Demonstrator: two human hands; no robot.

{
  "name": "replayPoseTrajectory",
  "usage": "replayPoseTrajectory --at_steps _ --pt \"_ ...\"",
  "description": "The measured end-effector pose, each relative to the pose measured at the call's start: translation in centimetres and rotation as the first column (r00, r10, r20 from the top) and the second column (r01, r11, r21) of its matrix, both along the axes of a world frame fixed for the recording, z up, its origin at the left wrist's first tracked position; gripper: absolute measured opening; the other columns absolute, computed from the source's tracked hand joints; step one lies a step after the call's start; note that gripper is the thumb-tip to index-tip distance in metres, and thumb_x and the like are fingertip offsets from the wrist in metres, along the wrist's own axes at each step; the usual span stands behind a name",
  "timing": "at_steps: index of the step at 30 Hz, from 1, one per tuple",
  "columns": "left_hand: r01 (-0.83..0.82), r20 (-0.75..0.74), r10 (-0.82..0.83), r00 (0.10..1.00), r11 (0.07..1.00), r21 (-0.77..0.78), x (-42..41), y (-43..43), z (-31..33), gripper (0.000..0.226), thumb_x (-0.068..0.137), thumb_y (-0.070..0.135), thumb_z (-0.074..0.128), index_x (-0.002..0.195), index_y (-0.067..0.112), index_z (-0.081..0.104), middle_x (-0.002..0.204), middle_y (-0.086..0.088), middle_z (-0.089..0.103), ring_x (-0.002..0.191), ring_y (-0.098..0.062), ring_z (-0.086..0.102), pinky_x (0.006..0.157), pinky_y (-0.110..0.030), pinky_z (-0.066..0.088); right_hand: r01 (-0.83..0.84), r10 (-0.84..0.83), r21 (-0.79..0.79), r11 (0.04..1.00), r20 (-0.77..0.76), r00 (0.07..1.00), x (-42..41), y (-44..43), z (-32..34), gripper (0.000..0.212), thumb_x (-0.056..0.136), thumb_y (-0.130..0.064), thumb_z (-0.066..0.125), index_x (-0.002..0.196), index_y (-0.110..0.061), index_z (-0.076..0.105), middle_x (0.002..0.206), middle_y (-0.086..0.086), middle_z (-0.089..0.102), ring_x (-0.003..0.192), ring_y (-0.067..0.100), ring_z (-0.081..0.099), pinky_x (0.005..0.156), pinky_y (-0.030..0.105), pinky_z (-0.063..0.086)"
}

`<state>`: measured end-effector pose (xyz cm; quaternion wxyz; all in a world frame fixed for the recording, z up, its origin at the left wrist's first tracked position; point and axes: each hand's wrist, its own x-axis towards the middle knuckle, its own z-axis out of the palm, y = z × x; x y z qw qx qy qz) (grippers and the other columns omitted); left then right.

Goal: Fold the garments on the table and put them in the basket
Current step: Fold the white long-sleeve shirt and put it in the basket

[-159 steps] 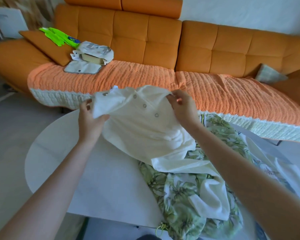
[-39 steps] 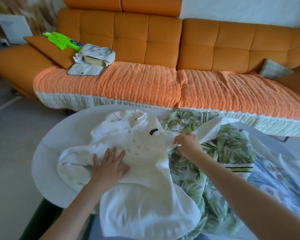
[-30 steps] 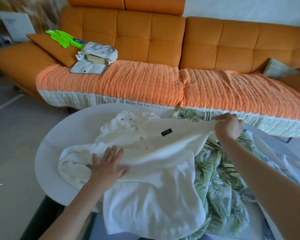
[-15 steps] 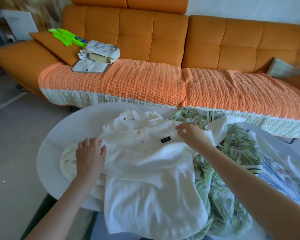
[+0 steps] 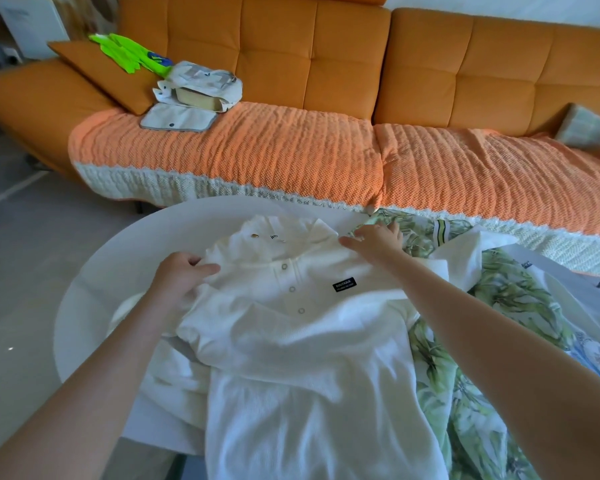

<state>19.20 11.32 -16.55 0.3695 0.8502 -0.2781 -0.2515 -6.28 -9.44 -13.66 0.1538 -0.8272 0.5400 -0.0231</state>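
Where the white polo shirt (image 5: 309, 341) lies: face up on the table, collar away from you, hem hanging over the near edge. Its long axis runs from you toward the sofa.
Left hand (image 5: 179, 278): your fingers curl on the shirt's left-side shoulder and grip a bunch of fabric.
Right hand (image 5: 374, 239): your fingers are stretched nearly flat, touching the other shoulder beside the collar and holding nothing.
Next move, by my judgement: the sleeves fold inward. Each shoulder is already under its own hand.
Table (image 5: 118, 258): white and round. A leaf-print garment (image 5: 499, 306) lies just right of the shirt, under its sleeve.
Room: an orange sofa (image 5: 326, 64) stands beyond the table, with a textured throw (image 5: 257, 150) over the seat. No basket is in view.
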Motion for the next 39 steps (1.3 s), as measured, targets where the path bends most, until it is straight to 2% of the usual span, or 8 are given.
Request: replayPoseTrajectory --at_steps 6,10,14,18,24,29,35,39 --pt "-0.021 -0.278 -0.044 0.960 0.974 -0.226 1.6 -0.7 -0.6 0.027 0.084 0.013 0.068 0.107 0.007 0.055 0.102 -0.020 0.061 0.086 -0.032 0.061 0.077 -0.043 0.049 -0.101 0.134 0.209 0.973 -0.148 0.980 1.7 -2.1 -0.4 0.044 0.076 -0.069 0.053 0.074 -0.026 0.062 0.105 0.003 0.058 0.137 0.038 0.019 0.112 0.051 0.004" --pt "0.022 -0.039 -0.030 0.999 0.977 -0.211 1.9 -2.3 -0.2 0.026 0.087 0.022 0.063 0.108 0.013 0.051 0.105 -0.013 0.061 0.092 -0.031 0.061 0.081 -0.043 0.048 -0.160 0.130 0.189 0.969 0.158 0.979 2.6 -2.9 -0.3 0.016 0.080 -0.042 0.067 0.078 -0.028 0.060 0.085 -0.004 0.060 0.105 0.026 0.051 0.109 0.047 0.023" --pt "-0.099 0.093 0.147 0.985 0.915 -0.390 2.2 -4.6 1.0 0.018 0.084 0.020 0.059 0.100 0.015 0.052 0.099 -0.010 0.063 0.086 -0.028 0.059 0.072 -0.035 0.043 0.143 -0.089 -0.057 0.988 0.547 0.832 4.3 -3.9 1.4 0.013 0.086 -0.025 0.057 0.095 -0.018 0.054 0.078 -0.001 0.056 0.088 0.025 0.053 0.086 0.035 0.035" --pt "-0.120 0.188 0.272 0.944 0.812 -0.571 3.3 -8.1 2.2 0.024 0.084 0.008 0.058 0.107 0.006 0.054 0.108 -0.011 0.063 0.099 -0.028 0.057 0.080 -0.033 0.042 0.299 -0.052 -0.299 0.906 0.624 0.780 6.5 -5.5 1.3 0.016 0.087 -0.024 0.057 0.100 -0.015 0.056 0.099 0.004 0.060 0.103 0.025 0.044 0.083 0.035 0.033" --pt "-0.035 0.297 0.287 0.911 0.771 -0.636 5.2 -12.4 2.1 0.016 0.085 -0.001 0.054 0.099 0.008 0.056 0.104 -0.003 0.063 0.108 -0.021 0.056 0.081 -0.018 0.035 0.408 -0.047 -0.302 0.862 0.752 0.657 8.1 -7.2 0.0 0.013 0.088 -0.020 0.053 0.100 -0.014 0.054 0.104 0.009 0.052 0.101 0.027 0.043 0.089 0.035 0.034" --pt "0.029 0.641 0.132 0.756 0.972 -0.234 4.2 -12.8 0.4 0.028 0.087 0.014 0.061 0.114 0.022 0.061 0.139 -0.007 0.045 0.132 -0.030 0.032 0.103 -0.043 0.023 0.170 -0.074 -0.289 0.942 0.316 0.946 7.6 -7.0 -2.6 0.052 0.088 -0.011 0.049 0.139 -0.016 0.035 0.151 0.007 0.028 0.139 0.027 0.016 0.114 0.039 0.011" --pt "0.387 0.538 -0.380 0.752 0.916 0.105 -1.7 -6.1 -4.4 0.048 0.099 0.042 0.033 0.144 0.027 0.033 0.156 -0.001 0.021 0.144 -0.015 0.014 0.115 -0.036 0.012 -0.454 0.447 -0.142 0.879 -0.081 0.891 6.9 0.5 -6.3 0.054 0.100 -0.039 0.032 0.146 -0.031 0.007 0.158 -0.002 0.002 0.145 0.022 -0.004 0.118 0.040 0.000" --pt "0.342 0.586 -0.460 0.667 0.888 0.308 -2.1 -4.2 -6.3 0.075 0.079 0.064 -0.007 0.149 0.036 0.000 0.159 0.007 0.000 0.146 -0.012 -0.002 0.115 -0.032 0.001 -0.379 0.383 0.061 0.923 -0.081 0.920 6.0 2.4 -7.4 0.067 0.095 -0.059 0.018 0.148 -0.030 -0.012 0.154 -0.013 -0.020 0.142 0.010 -0.019 0.116 0.032 -0.010"
